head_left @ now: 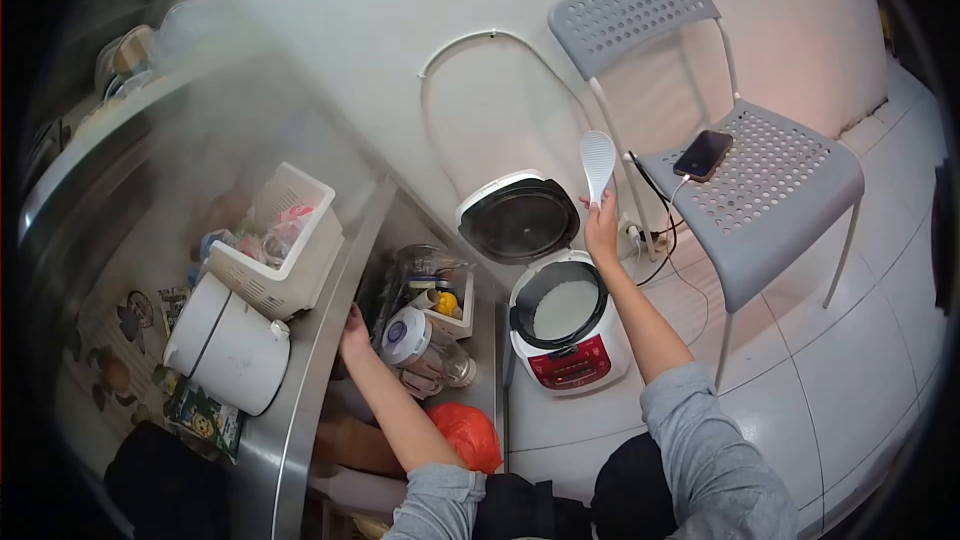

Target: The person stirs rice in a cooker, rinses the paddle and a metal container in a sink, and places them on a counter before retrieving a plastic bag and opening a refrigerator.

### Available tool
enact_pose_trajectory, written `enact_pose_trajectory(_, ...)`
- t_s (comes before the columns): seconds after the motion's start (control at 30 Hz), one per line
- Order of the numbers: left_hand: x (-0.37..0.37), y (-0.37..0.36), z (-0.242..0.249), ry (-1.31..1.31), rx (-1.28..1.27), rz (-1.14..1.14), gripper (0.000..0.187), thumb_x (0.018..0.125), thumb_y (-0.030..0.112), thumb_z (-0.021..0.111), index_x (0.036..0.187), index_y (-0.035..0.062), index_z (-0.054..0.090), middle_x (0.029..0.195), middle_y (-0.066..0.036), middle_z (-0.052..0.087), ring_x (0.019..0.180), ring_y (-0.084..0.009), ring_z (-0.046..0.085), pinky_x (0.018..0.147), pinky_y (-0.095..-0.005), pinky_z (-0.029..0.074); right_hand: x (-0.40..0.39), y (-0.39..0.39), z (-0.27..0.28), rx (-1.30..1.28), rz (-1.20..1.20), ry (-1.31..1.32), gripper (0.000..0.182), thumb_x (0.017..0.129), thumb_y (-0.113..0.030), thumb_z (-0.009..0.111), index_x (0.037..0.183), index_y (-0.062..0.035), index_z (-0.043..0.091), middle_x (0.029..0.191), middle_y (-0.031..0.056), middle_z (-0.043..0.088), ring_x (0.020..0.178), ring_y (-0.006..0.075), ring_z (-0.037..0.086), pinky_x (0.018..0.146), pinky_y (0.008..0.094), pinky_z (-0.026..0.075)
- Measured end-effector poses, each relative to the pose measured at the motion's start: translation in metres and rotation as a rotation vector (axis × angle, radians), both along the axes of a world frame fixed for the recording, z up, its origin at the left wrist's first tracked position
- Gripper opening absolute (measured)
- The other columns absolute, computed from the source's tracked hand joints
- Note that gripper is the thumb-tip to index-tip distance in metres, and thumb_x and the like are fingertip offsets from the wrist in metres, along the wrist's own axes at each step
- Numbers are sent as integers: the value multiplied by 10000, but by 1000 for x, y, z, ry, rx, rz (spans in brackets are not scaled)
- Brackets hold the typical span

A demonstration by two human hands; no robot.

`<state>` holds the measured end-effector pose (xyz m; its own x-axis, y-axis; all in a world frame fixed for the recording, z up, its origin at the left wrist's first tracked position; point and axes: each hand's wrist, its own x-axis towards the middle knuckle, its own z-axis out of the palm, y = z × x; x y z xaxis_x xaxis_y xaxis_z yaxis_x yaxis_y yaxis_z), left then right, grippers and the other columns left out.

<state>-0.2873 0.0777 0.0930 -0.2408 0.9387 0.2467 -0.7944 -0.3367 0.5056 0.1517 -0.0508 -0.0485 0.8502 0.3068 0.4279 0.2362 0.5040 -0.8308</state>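
My right hand [601, 230] is closed around the handle of a white rice paddle [598, 160], its blade pointing up. Just below that hand is a white and red rice cooker [572, 362] on the floor. Its lid [520, 218] stands raised, and white rice [566, 310] lies in the dark inner pot. Over on the left, my left hand [354, 334] is at the front edge of the steel counter [318, 345]. Its fingers are mostly hidden, so I cannot make out whether they grip the edge.
On the counter stand a white basket [318, 230] of packets and a white lidded canister [228, 345]. A blender jug [412, 338] and a red plastic bag [466, 436] sit below it. A grey chair [790, 230] at right bears a plugged-in phone [704, 155]; cables hang beside it.
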Motion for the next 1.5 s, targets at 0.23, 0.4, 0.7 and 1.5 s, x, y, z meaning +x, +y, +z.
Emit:
enact_pose_trajectory(0.23,-14,5,-4,-27,40,57,407,895,347,389,1155,62,519,1220,-95,526,1120,-260,469,902,-415,389,11,-37,22,20,-142,25,312,906,-94,356,1198,12,336,934,147,626,821,305,585,768,393,421)
enact_pose_trajectory(0.4,-4,-4,-1,-44,2,117,418,897,352,382,1171,61,505,1223,-96,519,1135,-265,456,917,-426,378,13,-39,26,74,-103,36,309,909,-97,350,1195,20,331,922,134,626,774,244,584,734,356,433)
enact_pose_trajectory(0.7,7,-22,5,-47,29,100,355,895,300,450,1148,61,522,1177,-89,548,1076,-228,503,893,-375,423,9,-45,30,31,-93,43,289,920,-101,345,1183,16,322,921,119,628,759,195,575,722,328,430)
enact_pose_trajectory(1.5,47,-53,34,-360,-97,133,324,900,283,422,1098,60,550,1142,-105,568,1057,-248,521,850,-364,436,-10,-47,32,-311,169,-196,229,921,-227,412,962,-27,515,549,60,534,484,138,527,478,286,413)
